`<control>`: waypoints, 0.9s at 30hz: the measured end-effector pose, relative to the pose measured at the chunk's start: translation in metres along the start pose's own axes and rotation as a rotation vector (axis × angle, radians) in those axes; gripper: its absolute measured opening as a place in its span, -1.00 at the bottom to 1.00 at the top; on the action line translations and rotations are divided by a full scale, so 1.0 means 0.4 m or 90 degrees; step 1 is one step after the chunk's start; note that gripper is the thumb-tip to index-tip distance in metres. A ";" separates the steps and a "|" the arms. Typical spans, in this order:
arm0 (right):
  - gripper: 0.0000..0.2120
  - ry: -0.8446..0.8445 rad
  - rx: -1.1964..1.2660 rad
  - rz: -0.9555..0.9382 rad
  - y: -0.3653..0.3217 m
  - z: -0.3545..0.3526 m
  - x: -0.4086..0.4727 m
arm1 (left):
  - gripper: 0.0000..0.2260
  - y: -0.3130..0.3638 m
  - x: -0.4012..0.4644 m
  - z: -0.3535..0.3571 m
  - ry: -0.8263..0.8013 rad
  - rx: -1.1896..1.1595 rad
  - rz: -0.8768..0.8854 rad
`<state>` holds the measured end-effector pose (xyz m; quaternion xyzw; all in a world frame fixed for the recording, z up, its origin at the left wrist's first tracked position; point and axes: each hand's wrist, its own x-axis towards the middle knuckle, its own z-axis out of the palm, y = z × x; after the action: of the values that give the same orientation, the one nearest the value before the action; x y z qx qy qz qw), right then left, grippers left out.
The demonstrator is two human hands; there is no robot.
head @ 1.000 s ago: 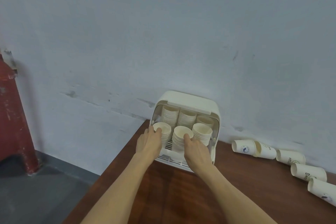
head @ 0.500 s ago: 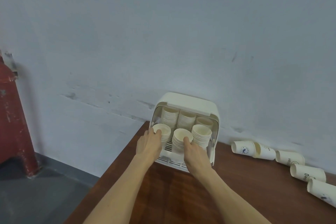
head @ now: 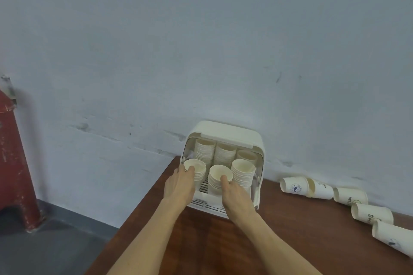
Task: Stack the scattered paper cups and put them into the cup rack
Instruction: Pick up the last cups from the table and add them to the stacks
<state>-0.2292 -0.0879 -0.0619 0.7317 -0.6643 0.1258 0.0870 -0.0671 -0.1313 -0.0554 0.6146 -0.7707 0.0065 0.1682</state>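
Your left hand [head: 180, 186] has its grip curled round the front-left cup stack [head: 196, 169] in the cup rack [head: 223, 163], thumb on the rim. Your right hand [head: 235, 195] holds the front-middle stack [head: 218, 177] the same way, though its fingers seem partly hidden. The rack stands at 12 o'clock on the brown surface [head: 279, 241], against the wall. Five loose paper cups [head: 348, 203] lie on their sides at 3 o'clock.

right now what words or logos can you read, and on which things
"HEL", cut off: third lying cup
"Be", cut off: fourth lying cup
Round blue logo, too small to read: first lying cup
Dark print, blurred: second lying cup and fifth lying cup
No text: cup rack
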 end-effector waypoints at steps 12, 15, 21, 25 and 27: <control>-0.66 0.036 -0.013 0.016 -0.010 -0.047 -0.010 | -0.66 0.025 -0.017 -0.043 0.028 0.007 0.021; -0.68 0.050 -0.009 0.018 -0.002 -0.074 -0.027 | -0.68 0.038 -0.026 -0.060 0.039 0.004 0.028; -0.68 0.062 -0.041 0.042 0.056 -0.121 -0.088 | -0.73 0.107 -0.048 -0.085 0.050 -0.028 0.061; -0.65 0.072 -0.054 0.081 0.108 -0.152 -0.136 | -0.72 0.180 -0.067 -0.098 0.040 -0.036 0.089; -0.68 0.069 -0.047 0.099 0.140 -0.166 -0.160 | -0.71 0.218 -0.075 -0.099 0.034 -0.057 0.100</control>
<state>-0.2950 -0.0132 -0.0202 0.6662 -0.7177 0.1471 0.1394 -0.1345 -0.0731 -0.0091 0.5436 -0.8114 0.0017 0.2149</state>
